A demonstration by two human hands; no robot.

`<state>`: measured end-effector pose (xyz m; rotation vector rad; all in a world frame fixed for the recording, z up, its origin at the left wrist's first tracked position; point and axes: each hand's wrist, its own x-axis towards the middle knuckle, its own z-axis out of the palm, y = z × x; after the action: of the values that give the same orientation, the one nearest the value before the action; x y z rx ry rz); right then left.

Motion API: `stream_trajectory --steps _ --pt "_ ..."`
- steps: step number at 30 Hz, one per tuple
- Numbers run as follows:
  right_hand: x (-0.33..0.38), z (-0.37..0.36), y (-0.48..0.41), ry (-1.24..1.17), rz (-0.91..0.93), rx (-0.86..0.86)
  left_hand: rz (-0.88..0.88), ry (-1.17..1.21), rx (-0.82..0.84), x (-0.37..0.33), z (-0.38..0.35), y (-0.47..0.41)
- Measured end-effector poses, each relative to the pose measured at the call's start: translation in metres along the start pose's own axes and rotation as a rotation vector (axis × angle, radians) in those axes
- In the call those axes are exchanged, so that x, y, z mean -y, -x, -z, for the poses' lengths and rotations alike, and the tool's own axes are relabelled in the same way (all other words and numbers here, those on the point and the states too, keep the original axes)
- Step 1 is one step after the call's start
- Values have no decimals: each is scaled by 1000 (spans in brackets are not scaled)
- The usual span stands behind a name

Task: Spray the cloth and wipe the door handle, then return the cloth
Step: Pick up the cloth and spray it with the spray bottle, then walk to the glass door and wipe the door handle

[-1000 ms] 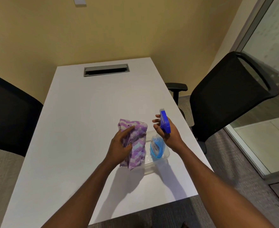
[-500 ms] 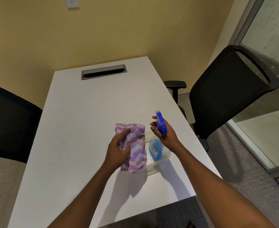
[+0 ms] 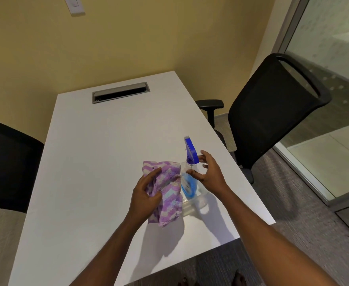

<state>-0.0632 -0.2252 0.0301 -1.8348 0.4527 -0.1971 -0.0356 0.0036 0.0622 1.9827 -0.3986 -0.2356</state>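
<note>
**Yellow-walled room, cloth in hand at the white tabletop**

White tabletop (image 3: 99,162) stands between two black chairs. The left hand (image 3: 146,195) has its fingers closed on the purple patterned cloth (image 3: 169,195), held above the surface. Just beside it the spray bottle (image 3: 190,162) stands upright in a clear tray (image 3: 198,203). The right hand (image 3: 210,174) is next to the bottle, fingers spread and holding nothing.

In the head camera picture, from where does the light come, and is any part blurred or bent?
Head view: shadows of the arms and the cloth fall toward the near edge of the white table, so light comes from above and ahead. The right hand looks slightly motion-blurred. The wide lens bends the door frame at the right.
</note>
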Motion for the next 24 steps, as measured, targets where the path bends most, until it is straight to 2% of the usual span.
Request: stream_trajectory --steps 4,7,9,14,19,24 --pt "-23 2 47 27 -33 -233 0 6 27 1 -2 14" --pt "-33 -3 84 -23 -59 -300 -45 -26 156 2 -9 27" --pt "-34 -5 103 -30 -41 -257 -79 -41 252 2 -16 35" --pt "-29 4 136 -33 67 38 -159 -28 421 -8 -40 52" --pt "-34 45 153 -33 23 47 -209 -17 573 -23 -69 57" --pt "-48 94 170 -43 8 -17 -291 -99 756 -47 -104 56"
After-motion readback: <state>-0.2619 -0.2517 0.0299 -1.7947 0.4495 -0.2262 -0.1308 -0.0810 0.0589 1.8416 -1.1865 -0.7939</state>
